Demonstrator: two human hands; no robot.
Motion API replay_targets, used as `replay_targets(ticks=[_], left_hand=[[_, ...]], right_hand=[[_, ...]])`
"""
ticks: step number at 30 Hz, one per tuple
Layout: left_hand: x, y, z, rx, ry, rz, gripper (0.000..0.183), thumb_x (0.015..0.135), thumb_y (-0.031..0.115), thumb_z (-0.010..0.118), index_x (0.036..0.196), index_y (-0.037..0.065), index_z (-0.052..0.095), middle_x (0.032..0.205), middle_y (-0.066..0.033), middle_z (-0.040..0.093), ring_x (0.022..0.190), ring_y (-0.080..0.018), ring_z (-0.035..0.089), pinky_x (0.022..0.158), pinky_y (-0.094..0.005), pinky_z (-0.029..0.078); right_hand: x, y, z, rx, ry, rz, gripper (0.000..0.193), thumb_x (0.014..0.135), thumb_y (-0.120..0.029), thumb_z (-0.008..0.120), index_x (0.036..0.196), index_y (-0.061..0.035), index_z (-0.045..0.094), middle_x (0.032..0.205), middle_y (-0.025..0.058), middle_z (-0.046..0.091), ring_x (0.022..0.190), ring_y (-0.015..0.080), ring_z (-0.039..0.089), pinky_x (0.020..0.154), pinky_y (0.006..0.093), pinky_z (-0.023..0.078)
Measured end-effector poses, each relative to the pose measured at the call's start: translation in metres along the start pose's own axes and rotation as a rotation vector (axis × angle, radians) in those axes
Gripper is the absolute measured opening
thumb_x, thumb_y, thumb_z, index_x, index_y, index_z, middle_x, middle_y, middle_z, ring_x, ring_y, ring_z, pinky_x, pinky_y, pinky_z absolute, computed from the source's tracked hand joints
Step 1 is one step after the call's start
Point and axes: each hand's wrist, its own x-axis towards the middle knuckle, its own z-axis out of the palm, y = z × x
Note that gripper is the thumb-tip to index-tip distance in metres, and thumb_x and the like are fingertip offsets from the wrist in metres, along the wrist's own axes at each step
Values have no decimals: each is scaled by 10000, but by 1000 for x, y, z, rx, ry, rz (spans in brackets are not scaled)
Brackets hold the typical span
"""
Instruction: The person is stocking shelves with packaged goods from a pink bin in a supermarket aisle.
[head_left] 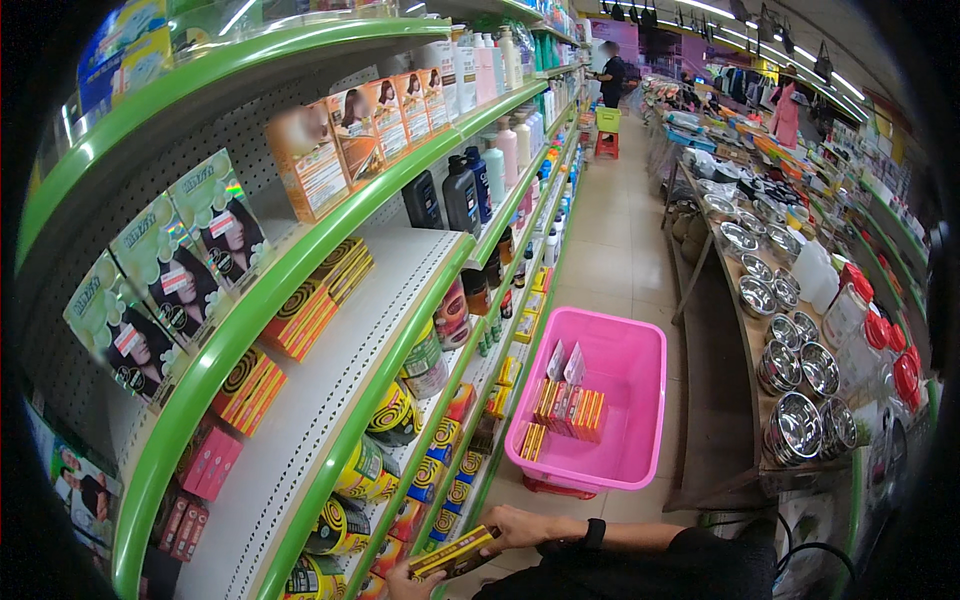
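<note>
Low in front of me, my right hand (518,527), with a black band at the wrist, closes on the far end of a flat yellow and dark box (456,552). My left hand (408,584) grips the near end of the same box; part of this hand is cut off by the lower edge. Whether it is one box or a few pressed together I cannot tell. Just beyond my hands stands a pink plastic basket (633,450). Inside, along its left side, are a row of red and yellow boxes (570,409) and two white upright packets (573,364).
Green-edged shelves (330,360) run along my left, with flat spiral-printed boxes (300,325), orange cartons (345,150), bottles (462,200) and yellow cans (365,472). On the right, a long table (735,300) carries steel bowls (795,428) and red-lidded jars (850,305). A person (611,75) stands far down the aisle.
</note>
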Motion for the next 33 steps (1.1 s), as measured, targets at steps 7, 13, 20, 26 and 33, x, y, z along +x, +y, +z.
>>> replay_targets(ticks=[7,13,20,26,33], left_hand=[[9,-34,8,418,14,425,266,768,73,779,998,-26,689,828,-118,690,748,-190,624,690,-338,490],[22,-26,25,583,-74,355,199,822,33,675,1018,11,700,803,-158,671,700,-242,615,669,-359,487],[27,24,30,376,-152,471,602,662,-3,801,1227,13,594,1138,-163,656,1048,-304,648,910,-374,497],[20,16,10,254,56,192,576,755,-71,724,1289,-85,507,1297,-214,580,1208,-260,576,1058,-346,424],[15,-22,-1,459,101,163,481,760,-13,726,1217,-41,581,1184,-172,631,1093,-261,623,959,-360,486]], right_hand=[[-5,-5,-4,-4,-129,-11,487,795,-259,768,1204,-32,631,970,209,690,883,366,656,792,409,522],[-2,-7,3,-174,-256,-58,358,844,-208,657,1143,-23,588,905,241,664,846,429,633,742,490,504],[-23,-7,-26,-276,7,107,210,833,-191,624,931,-6,649,761,219,650,727,383,655,667,465,515],[-58,24,-88,-83,683,469,299,826,-213,648,794,83,629,641,250,595,568,326,627,557,457,474],[-81,126,-153,-265,1051,752,300,817,-186,661,741,101,613,581,246,605,563,343,676,534,448,514]])
